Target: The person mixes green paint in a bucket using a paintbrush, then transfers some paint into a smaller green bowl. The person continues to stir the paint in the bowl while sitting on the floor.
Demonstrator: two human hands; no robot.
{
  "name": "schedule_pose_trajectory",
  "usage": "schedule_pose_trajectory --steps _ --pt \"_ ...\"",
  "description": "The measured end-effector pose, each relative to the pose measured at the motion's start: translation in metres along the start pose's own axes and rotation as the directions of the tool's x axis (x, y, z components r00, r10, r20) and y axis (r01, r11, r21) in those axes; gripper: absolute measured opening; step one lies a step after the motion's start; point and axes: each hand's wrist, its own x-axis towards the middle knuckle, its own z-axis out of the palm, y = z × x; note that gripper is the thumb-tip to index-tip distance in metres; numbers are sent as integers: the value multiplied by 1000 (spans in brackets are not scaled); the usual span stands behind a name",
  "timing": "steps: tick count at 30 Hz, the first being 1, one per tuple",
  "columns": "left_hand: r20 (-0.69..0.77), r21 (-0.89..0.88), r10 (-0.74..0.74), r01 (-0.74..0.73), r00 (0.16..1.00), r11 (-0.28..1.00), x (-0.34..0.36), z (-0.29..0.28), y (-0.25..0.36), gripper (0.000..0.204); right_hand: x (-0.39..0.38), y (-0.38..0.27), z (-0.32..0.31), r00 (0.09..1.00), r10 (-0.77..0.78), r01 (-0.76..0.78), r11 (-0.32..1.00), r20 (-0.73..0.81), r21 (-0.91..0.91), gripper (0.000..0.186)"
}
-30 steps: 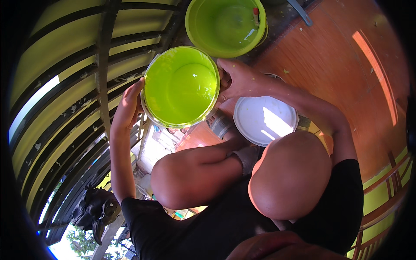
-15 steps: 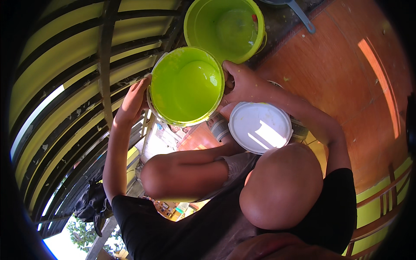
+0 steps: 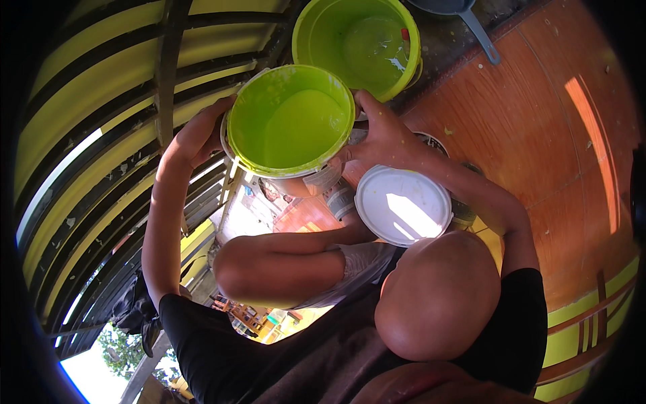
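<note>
The pail (image 3: 252,101), lime inside, is between the two hands in front of the person, left of the edge where the tiled floor (image 3: 538,135) meets a dark strip. The left hand (image 3: 200,135) is curved around its left wall; the right hand (image 3: 380,138) is bent to its right side, thumb near the rim and parted from the fingers. The rim is tipped toward the viewer. Beyond it, just off the floor's edge, stands a bigger green bucket (image 3: 319,37) with a red bit at its inner wall; a pan (image 3: 479,37) lies further right along that edge. A white lid (image 3: 373,209) is nearer, by the right knee (image 3: 441,296). If either palm slips on a smeared wall, or the tilt grows, paint (image 3: 306,124) could run over the rim onto the leg or lid. Its depth is hard to judge; it may be only a coated bottom. The fingertips and the pail's base are hidden, so what bears its weight is unclear. The right forearm covers part of a can (image 3: 432,141), and the frame cuts off the pan.
</note>
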Motion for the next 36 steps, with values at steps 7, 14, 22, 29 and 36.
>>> schedule_pose_trajectory --steps 7,14,22,29,36 --pt "28 30 -49 49 998 998 11 -2 29 40 5 -4 -4 997 75 -73 996 -20 48 83" --pt "41 18 -8 7 999 1000 22 -3 39 39 6 -4 -5 996 85 -78 970 -22 232 79" --pt "95 34 -1 -2 995 999 31 -1 55 38 11 -8 -3 979 194 -172 950 -61 259 77" --pt "73 108 -28 20 997 994 32 8 67 39 12 -14 -2 974 211 -178 938 -83 296 77" --pt "101 117 -14 2 995 993 38 4 68 38 13 -17 1 969 230 -182 907 -85 380 78"
